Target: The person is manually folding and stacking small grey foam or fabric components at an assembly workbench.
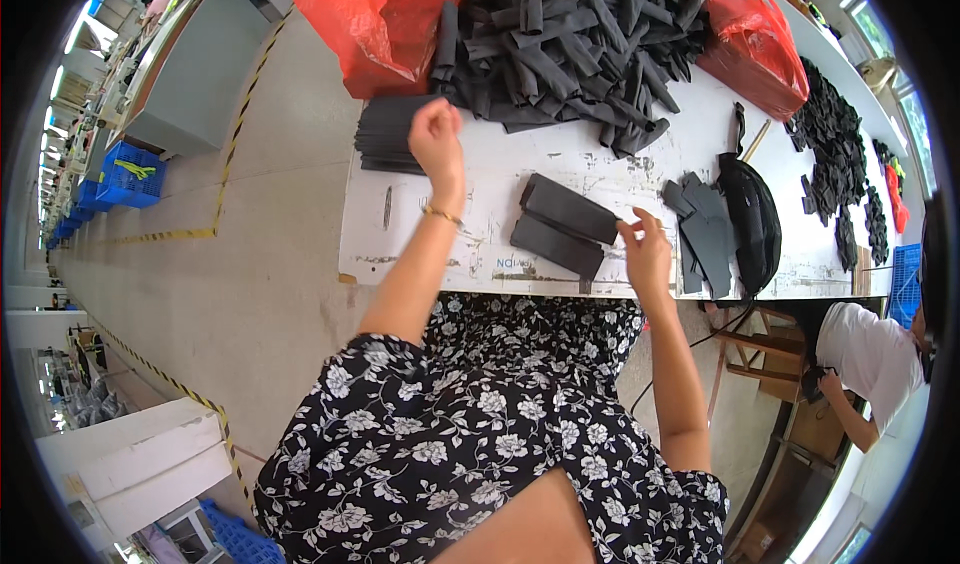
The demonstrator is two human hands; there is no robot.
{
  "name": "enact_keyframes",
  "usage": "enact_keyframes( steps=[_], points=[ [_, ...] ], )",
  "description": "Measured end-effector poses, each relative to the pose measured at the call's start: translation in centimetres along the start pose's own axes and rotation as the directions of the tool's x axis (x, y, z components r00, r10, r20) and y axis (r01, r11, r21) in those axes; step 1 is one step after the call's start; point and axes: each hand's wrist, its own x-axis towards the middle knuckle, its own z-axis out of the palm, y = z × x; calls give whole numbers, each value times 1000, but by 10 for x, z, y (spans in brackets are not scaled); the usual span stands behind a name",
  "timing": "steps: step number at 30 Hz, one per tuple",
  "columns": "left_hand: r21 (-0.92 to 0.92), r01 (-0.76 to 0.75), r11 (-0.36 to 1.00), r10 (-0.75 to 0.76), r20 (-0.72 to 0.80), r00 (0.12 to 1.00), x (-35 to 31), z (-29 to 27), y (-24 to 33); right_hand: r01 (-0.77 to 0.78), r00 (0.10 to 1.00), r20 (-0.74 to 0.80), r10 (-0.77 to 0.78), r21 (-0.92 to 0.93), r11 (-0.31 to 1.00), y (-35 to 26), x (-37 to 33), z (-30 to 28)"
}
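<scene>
My left hand (437, 142) is raised at the right edge of a neat stack of dark grey fabric strips (385, 136). Its fingers are curled in and slightly blurred, with no strip showing in them. Thumb and forefinger of my right hand (650, 254) pinch the right end of a flat dark strip (572, 207), while the other fingers stand apart. Below that strip, a second dark strip (555, 246) lies side by side with it on the white table (480, 189).
A large heap of dark strips (570, 44) lies at the back between two red plastic bags (380, 24) (755, 49). To the right are loose dark pieces (703, 229) and a black pouch (752, 224). A person in a white top (870, 359) sits at far right.
</scene>
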Motion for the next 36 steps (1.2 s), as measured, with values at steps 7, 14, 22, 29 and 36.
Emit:
enact_keyframes(
  steps=[7, 14, 22, 29, 36],
  points=[
    [719, -494, 489, 383, 332, 862, 158, 31, 28, -16, 987, -161, -30, -278, 961, 100, 19, -74],
    [896, -439, 64, 27, 439, 898, 172, 57, -12, 22, 978, -162, -134, -554, 832, 99, 13, -75],
    [42, 298, 954, -285, 450, 847, 83, 62, 30, 354, 928, 220, -301, -776, 522, 133, 5, -56],
    [-293, 633, 717, -468, 472, 747, 0, 37, 41, 394, 912, 89, -400, -458, 797, 104, 9, -69],
    [-332, 831, 446, -500, 678, 539, -78, 54, 59, 534, 839, -118, -531, -7, 846, -78, 31, -34]
  ],
)
